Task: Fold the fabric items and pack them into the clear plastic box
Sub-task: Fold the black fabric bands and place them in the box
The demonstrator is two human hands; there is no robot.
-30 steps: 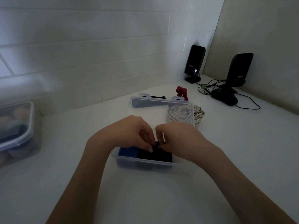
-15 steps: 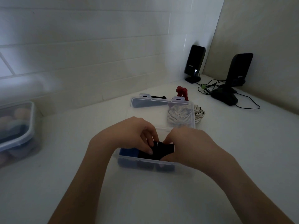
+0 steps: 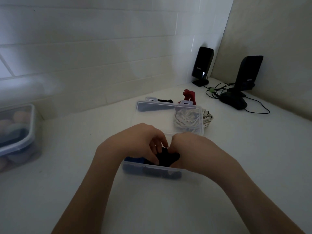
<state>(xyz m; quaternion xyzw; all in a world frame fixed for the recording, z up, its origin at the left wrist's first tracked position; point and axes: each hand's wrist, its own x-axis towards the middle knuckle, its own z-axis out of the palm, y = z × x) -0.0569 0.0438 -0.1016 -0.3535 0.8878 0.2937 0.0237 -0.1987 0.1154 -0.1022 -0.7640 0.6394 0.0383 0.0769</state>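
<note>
Two black speakers point(image 3: 202, 65) point(image 3: 249, 71) with cables point(image 3: 217, 89) far right beyond grip; lidded container point(image 3: 16, 135) of round items far left.

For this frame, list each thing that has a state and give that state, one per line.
clear plastic box: open, lid laid back behind it.
black fabric: in the box, being pressed down.
blue fabric: packed in the box, left side.
left hand: fingers on the black fabric.
right hand: gripping the black fabric.
red fabric: loose, unfolded, outside the box.
striped fabric: loose, beside the lid.
storage tub: lid on.
</note>
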